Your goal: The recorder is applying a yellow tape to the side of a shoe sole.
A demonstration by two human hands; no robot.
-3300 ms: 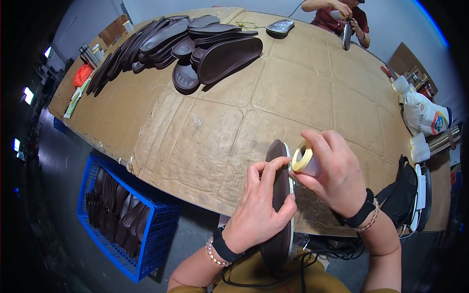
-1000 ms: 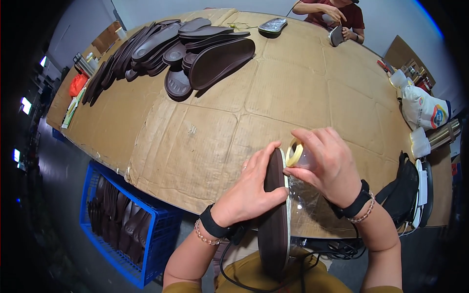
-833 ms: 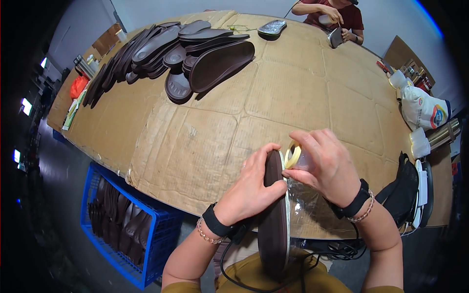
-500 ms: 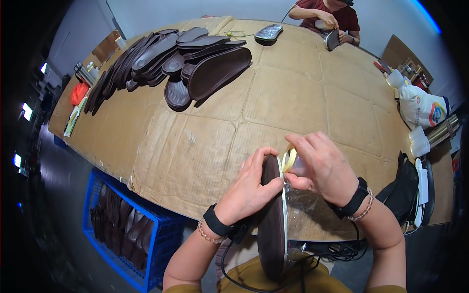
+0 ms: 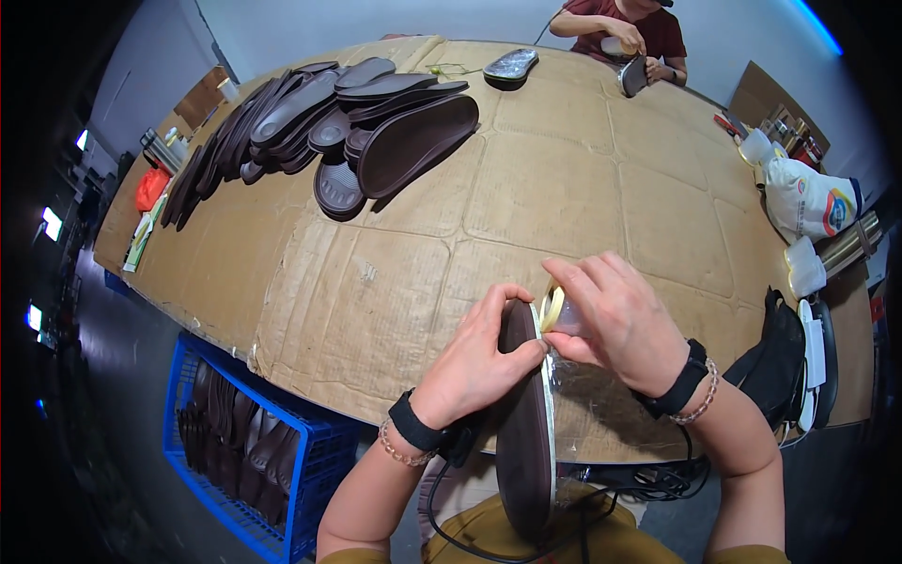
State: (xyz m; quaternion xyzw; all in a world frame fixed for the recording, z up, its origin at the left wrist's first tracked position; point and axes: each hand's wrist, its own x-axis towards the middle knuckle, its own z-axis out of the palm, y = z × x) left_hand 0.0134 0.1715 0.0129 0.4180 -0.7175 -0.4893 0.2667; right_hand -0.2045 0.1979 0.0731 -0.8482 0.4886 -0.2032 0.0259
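Both hands meet at the near edge of a cardboard-covered table (image 5: 526,179), seen from the head camera. Left hand (image 5: 474,362) grasps the far end of a dark brown shoe sole (image 5: 524,442), fingers curled over its tip and thumb against its edge. That sole stands on edge, running from the hands back toward the person's lap, with a strip of clear tape (image 5: 554,395) laid along its right side. Right hand (image 5: 615,320) grips a roll of clear tape (image 5: 554,308), fingers wrapped over it, pressed just beside the sole's far tip and touching the left fingertips. A black band sits on each wrist, with a bead bracelet beside it.

Far left on the table lies a heap of dark soles (image 5: 329,122), overlapping and fanned out, the largest one (image 5: 413,146) lying hollow side up at the heap's right. At the far edge, another person in a dark red shirt (image 5: 625,23) holds a sole (image 5: 632,75) in both hands, and a plastic-wrapped sole (image 5: 510,66) rests on the table near them.

At the right edge stands a white bag with a coloured print (image 5: 808,202), with a metal flask (image 5: 846,246) just near it. A black bag (image 5: 775,362) hangs off the near right corner. Below the table on the left, a blue crate (image 5: 310,489) holds more dark soles stacked on edge.
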